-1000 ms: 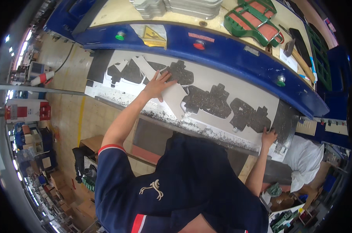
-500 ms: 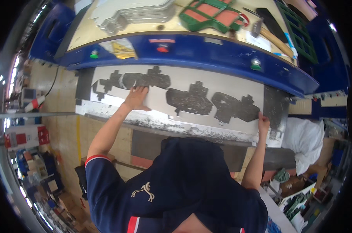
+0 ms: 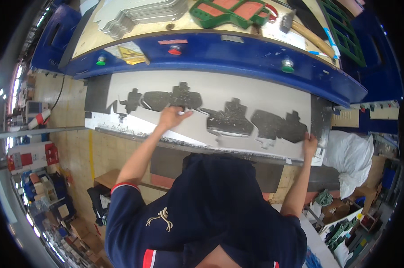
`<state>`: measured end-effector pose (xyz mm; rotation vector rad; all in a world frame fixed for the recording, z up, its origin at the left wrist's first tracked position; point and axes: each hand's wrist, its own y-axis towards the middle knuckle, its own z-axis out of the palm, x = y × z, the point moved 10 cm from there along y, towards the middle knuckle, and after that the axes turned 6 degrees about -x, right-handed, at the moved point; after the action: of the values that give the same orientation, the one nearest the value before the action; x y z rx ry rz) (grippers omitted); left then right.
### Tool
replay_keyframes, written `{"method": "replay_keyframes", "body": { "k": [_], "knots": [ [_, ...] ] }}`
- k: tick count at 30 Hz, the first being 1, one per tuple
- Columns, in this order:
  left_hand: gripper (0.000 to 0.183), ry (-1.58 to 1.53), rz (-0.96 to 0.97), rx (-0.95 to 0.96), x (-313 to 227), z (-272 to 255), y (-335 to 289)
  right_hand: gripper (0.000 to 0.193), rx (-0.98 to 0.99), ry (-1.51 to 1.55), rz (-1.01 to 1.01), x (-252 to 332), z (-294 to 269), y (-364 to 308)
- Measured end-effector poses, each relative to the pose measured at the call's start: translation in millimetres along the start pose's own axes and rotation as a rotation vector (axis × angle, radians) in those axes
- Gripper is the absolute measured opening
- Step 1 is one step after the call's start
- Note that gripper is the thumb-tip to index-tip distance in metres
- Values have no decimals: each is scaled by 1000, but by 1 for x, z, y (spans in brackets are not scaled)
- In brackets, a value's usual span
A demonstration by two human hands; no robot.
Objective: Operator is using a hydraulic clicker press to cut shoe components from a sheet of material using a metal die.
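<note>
1. Hands first: the left hand lies flat with fingers spread on the grey sheet, gripping nothing, its fingertips touching the edge of a dark cut-out shape. The right hand is curled over the sheet's near right corner, pinching its edge between fingers and thumb.
2. Largest in view, the blue machine curves across the top, with a tan top surface beyond its front panel.
3. The grey sheet lies on the bed just below the blue panel, reaching from the left hand's side across to the right hand.
4. A white bag sits on the floor to the right of the sheet's end.
5. Dark cut-out holes run in a row along the sheet, between the two hands.
6. A green frame rests on the tan top, with a stack of grey cut pieces to its left.
7. Smallest, a red button and two green buttons stand on the blue panel.
</note>
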<state>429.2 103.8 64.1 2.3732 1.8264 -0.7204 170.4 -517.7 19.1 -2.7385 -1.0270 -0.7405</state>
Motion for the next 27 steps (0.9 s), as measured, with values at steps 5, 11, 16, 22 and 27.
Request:
{"method": "replay_keyframes", "body": {
  "k": [5, 11, 16, 22, 27],
  "knots": [
    [56, -57, -62, -131, -19, 27, -38, 40, 47, 12, -16, -78, 5, -12],
    [51, -31, -25, -274, -18, 9, -48, 57, 196, 14, 49, -60, 5, -19],
    [36, -167, 133, -374, -29, -29, -55, 56, 291, -207, 135, -63, -7, -19],
    [43, -77, 51, -654, 95, -136, -33, 33, 453, 3, -266, 265, -106, -44],
    [66, 335, -566, -557, 383, -138, -16, 43, -173, 179, -883, 567, -156, -48]
  ]
}}
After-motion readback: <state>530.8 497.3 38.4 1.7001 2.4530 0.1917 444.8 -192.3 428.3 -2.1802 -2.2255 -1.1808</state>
